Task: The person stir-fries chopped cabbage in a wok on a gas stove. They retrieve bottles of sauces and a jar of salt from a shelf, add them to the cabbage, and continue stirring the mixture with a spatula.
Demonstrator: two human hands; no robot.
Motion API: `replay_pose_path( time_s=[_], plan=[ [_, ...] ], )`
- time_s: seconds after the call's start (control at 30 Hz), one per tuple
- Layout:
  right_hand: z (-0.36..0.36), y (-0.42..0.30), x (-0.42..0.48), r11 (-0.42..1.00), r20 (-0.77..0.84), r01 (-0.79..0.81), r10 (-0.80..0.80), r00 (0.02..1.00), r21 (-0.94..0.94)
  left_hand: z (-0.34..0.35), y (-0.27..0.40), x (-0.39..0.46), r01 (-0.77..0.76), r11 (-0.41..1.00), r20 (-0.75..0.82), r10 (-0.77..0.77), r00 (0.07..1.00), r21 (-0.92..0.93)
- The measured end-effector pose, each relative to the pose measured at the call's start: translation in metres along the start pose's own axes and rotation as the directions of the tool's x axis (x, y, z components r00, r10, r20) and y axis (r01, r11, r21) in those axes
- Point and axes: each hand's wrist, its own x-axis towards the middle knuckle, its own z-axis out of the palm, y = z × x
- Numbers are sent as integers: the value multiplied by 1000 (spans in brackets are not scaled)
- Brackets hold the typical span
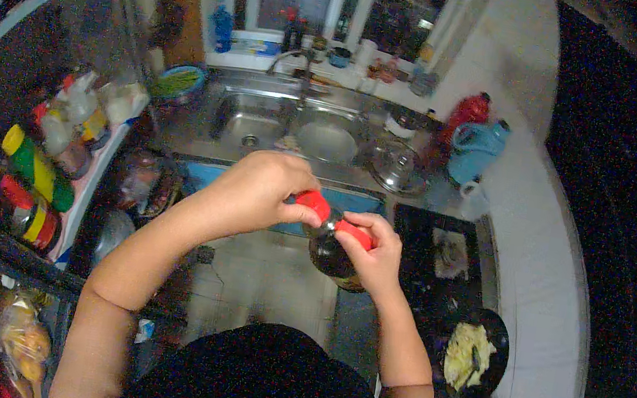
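Near the middle of the view, my left hand (pixel 279 190) pinches a red cap (pixel 313 203) between thumb and fingers. My right hand (pixel 374 247) is closed on a red handle or collar (pixel 355 235) at the neck of a dark bottle (pixel 330 255). The bottle's body hangs below my hands, partly behind the right one. The cap and the red part sit on either side of the bottle's pale mouth; whether the cap touches it is too blurred to tell.
Ahead is a steel double sink (pixel 327 141) with a faucet; a glass lid (pixel 398 166) lies right of it. A black pan (pixel 497 349) with pale yellow food is on the right. Bottles, among them a green and yellow container (pixel 39 166), stand on the left shelf. A blue jug (pixel 477 151) stands behind.
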Motion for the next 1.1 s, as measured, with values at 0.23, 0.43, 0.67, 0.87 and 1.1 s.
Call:
replay_pose_path(
  time_s=[0.23,0.43,0.67,0.87,1.1],
  plan=[
    [55,6,59,879,428,-218,18,904,423,-51,-45,-45,-173,984,75,176,982,-44],
    [111,4,106,849,558,-251,-60,828,464,-73,-75,-79,6,992,-123,10,992,130],
    [173,21,165,904,624,-163,-134,770,396,-78,-112,-97,378,921,-232,-349,908,92],
    [203,41,229,915,792,-284,-59,608,287,-100,-166,-93,261,928,-91,-245,965,267],
    [254,102,328,806,608,-357,-4,794,473,-95,-236,-73,548,836,-489,-460,741,44]
  ],
)
